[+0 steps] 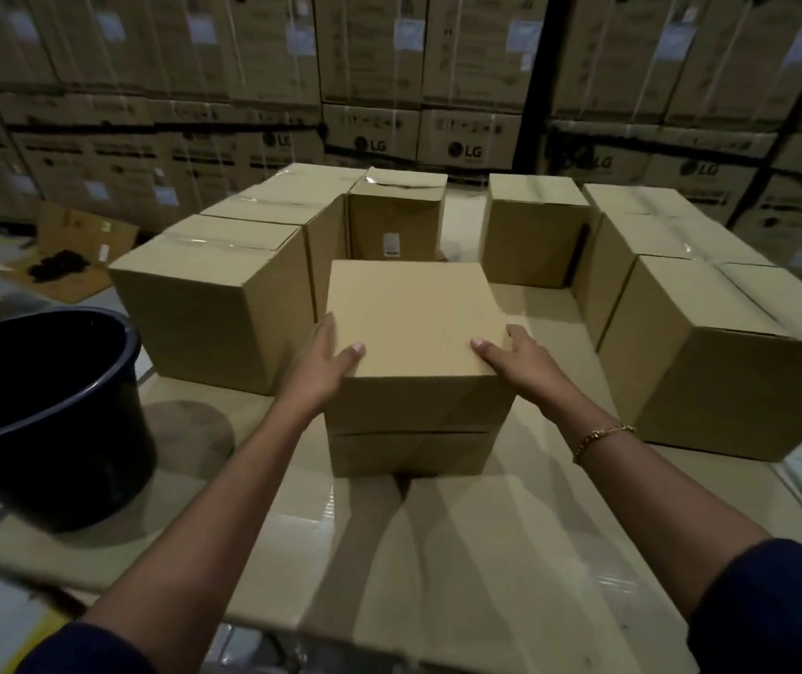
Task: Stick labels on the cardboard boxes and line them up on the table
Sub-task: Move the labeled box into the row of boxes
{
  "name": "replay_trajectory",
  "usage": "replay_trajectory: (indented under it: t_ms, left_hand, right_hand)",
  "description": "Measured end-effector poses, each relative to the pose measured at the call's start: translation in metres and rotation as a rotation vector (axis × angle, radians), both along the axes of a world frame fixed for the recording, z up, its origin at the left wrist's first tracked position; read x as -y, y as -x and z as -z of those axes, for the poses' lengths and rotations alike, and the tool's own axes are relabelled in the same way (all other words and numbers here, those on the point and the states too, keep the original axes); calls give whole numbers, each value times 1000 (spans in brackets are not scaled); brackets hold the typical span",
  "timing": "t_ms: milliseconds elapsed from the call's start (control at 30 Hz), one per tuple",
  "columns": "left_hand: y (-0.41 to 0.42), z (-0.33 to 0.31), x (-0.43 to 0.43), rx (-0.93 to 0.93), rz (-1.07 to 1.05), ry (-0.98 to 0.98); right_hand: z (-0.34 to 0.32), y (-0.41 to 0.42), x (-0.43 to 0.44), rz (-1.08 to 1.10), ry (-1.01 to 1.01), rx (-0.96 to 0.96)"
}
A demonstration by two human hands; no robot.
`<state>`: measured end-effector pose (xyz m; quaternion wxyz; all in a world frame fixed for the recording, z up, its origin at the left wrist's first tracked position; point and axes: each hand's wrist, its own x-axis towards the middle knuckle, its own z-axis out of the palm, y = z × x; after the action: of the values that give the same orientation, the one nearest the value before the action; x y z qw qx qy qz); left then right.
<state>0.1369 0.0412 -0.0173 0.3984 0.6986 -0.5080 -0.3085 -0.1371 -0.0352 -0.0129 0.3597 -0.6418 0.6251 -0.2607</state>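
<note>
A plain brown cardboard box point(413, 318) stands in the middle of the cardboard-covered table point(438, 552). My left hand point(323, 364) grips its near left corner, thumb on top and fingers down the side. My right hand point(511, 357) grips the near right corner the same way. Its top shows no label. Behind it a box point(396, 221) carries a small white label point(391, 245) on its front face. Several taped boxes flank it in a row on the left point(214, 304) and a row on the right point(729, 372).
A dark plastic bucket point(44, 411) stands at the table's left edge. One more box point(532, 231) sits at the back, right of centre. Flattened cardboard point(83, 245) with dark scraps lies on the floor at left. Stacked LG cartons point(467, 138) wall the background.
</note>
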Motion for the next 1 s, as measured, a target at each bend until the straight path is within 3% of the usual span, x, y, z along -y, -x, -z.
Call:
replay_trajectory:
  t_ms: [200, 433, 533, 633, 700, 833, 900, 1000]
  left_hand:
    - [-2, 36, -35, -89, 7, -9]
    - [12, 58, -47, -285, -20, -89]
    - [14, 48, -46, -377, -116, -81]
    - [14, 31, -51, -292, -162, -34]
    - [19, 21, -52, -223, -171, 9]
    - [43, 6, -69, 384, -271, 138]
    - [61, -1, -83, 382, -243, 226]
    - [82, -3, -84, 252, -87, 88]
  right_hand:
    - [35, 34, -26, -33, 55, 251]
    - [67, 55, -44, -59, -132, 174]
    - [58, 59, -43, -9, -158, 243]
    - [28, 49, -35, 99, -44, 363]
    - [7, 41, -24, 107, 62, 338]
    - [-22, 22, 8, 24, 246, 25]
    - [-30, 10, 32, -46, 284, -107]
    - [-38, -8, 68, -180, 279, -238]
